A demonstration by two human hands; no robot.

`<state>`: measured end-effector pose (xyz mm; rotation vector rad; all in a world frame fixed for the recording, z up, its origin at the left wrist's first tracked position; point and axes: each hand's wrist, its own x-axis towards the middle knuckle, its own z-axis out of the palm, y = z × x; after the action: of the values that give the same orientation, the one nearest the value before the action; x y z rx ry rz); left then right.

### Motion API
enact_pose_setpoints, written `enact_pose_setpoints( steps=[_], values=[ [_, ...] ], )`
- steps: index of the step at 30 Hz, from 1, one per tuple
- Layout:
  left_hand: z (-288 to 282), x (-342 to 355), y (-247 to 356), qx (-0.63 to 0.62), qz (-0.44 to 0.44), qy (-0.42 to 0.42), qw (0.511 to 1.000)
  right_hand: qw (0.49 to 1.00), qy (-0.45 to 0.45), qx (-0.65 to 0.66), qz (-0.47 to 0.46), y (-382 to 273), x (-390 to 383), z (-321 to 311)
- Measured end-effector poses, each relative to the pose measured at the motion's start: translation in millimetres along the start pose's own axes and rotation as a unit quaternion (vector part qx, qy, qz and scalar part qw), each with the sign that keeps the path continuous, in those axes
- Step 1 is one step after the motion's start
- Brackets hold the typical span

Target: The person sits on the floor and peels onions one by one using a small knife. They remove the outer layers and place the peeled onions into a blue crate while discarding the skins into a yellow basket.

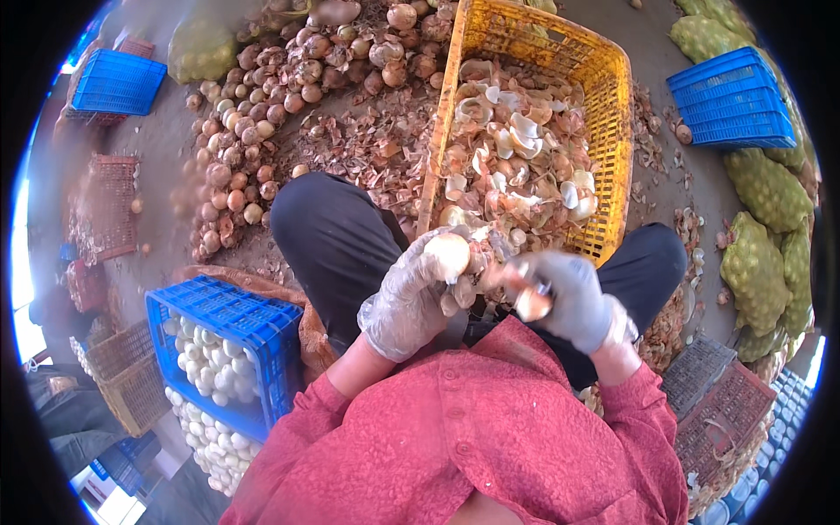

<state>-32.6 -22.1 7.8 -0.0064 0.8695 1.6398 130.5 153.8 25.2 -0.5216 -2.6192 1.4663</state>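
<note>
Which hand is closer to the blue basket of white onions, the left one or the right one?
Left. The left hand is to the right of the blue basket, not touching it; the right hand is farther away, past the left hand.

The space above the yellow crate [619,144] is open; a hand can cross its near rim to reach the peels [516,149]. The left leg [324,232] stands between the left hand [407,302] and both the onion pile [245,131] and blue crate [282,346]. The right knee [652,258] obstructs low rightward passage.
</note>
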Motion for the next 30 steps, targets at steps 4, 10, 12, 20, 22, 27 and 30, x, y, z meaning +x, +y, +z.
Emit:
enact_pose_setpoints(
  steps=[4,10,12,20,22,27,30],
  values=[
    [0.5,4.4,-8.8,-0.023,0.028,0.031,0.999,0.998,-0.047,-0.025,-0.039,-8.3,-0.2,14.1],
    [5.8,6.9,-11.7,-0.057,0.017,0.116,0.992,0.998,0.037,-0.046,-0.036,8.9,-6.3,42.9],
    [5.2,3.7,-12.9,-0.060,0.029,0.125,0.990,1.000,0.002,0.000,-0.011,4.6,-6.3,43.9],
    [-15.3,-16.9,-10.6,-0.053,0.007,0.036,0.998,0.900,-0.187,0.323,0.228,7.5,-7.3,24.6],
    [-23.6,-21.3,-15.6,-0.063,-0.011,0.031,0.997,0.902,-0.188,0.311,0.234,5.1,-6.5,23.7],
    [-33.1,-25.4,-16.1,-0.064,-0.051,0.034,0.996,0.985,-0.130,0.107,0.029,22.4,-12.6,30.6],
    [-24.1,-23.6,-8.0,-0.012,-0.074,0.056,0.996,0.997,-0.075,-0.021,0.007,2.7,-15.3,24.4]
  ],
)
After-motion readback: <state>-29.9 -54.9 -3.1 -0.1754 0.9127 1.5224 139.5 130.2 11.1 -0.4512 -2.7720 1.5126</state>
